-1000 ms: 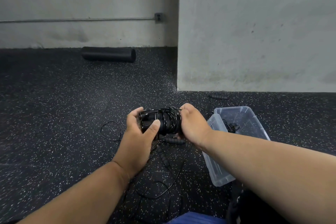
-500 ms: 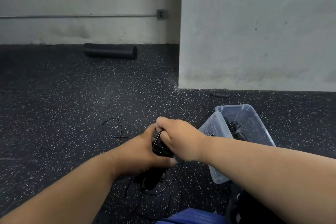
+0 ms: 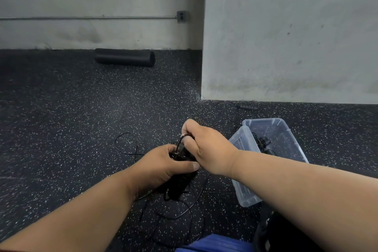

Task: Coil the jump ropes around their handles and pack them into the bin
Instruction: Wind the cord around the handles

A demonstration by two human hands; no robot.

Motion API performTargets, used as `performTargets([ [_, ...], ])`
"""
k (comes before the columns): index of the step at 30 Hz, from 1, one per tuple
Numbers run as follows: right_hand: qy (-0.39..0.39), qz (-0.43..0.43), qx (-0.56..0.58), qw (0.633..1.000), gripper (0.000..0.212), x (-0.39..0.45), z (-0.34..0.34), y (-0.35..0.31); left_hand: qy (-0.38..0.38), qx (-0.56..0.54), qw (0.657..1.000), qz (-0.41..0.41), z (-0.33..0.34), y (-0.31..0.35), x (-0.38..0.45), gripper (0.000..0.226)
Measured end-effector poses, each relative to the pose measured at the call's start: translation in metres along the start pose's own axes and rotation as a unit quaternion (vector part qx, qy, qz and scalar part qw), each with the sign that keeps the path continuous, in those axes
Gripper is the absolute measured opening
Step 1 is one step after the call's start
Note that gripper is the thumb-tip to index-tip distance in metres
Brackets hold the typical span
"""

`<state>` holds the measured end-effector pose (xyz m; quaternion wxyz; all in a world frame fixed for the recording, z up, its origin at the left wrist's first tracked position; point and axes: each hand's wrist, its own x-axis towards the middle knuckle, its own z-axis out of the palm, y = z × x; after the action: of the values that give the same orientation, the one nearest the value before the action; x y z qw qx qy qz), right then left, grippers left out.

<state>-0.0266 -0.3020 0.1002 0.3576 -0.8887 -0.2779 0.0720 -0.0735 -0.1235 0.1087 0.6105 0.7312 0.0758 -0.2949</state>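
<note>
Mid-frame: left hand (image 3: 163, 164) clamped round the rope bundle (image 3: 181, 182); right hand (image 3: 199, 145) pinching a cord loop (image 3: 180, 142) above it. Best kept taut, wound snug over the handles, then dropped into the bin (image 3: 294, 149), centre right.

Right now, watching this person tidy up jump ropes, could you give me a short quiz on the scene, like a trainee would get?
1. True or false: the clear bin already holds a coiled rope.
2. Which hand pinches a loop of cord above the rope bundle: A the left hand, B the right hand?
3. What lies by the far wall: a ____ roller?

Key: 1 true. 2 B; the left hand grips the bundle itself. 3 black.
</note>
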Motion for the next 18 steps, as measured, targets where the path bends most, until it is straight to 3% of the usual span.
performTargets([
  [3, 0.001, -0.028, 0.010, 1.000, 0.004, -0.002, 0.002, 0.005, -0.014, -0.011, 1.000, 0.006, 0.001, 0.002, 0.000, 0.033],
  [7, 0.026, -0.037, 0.065, 0.997, 0.009, -0.001, -0.001, 0.009, -0.070, -0.053, 0.996, 0.008, -0.004, -0.001, 0.002, 0.059],
  [11, 0.027, -0.048, 0.090, 0.994, 0.010, -0.003, -0.002, 0.012, -0.091, -0.033, 0.995, 0.002, -0.005, -0.005, 0.003, 0.064],
  [15, 0.061, -0.048, -0.006, 0.997, 0.033, 0.001, -0.001, 0.011, -0.012, 0.004, 1.000, -0.005, 0.007, -0.005, 0.005, 0.046],
  [17, 0.104, -0.092, -0.141, 0.980, 0.042, 0.003, -0.003, 0.009, 0.092, 0.111, 0.989, 0.017, 0.007, -0.004, 0.009, 0.035],
  [18, 0.126, -0.125, -0.202, 0.963, 0.041, 0.004, -0.004, 0.009, 0.163, 0.203, 0.965, 0.040, 0.003, -0.005, 0.013, 0.030],
])
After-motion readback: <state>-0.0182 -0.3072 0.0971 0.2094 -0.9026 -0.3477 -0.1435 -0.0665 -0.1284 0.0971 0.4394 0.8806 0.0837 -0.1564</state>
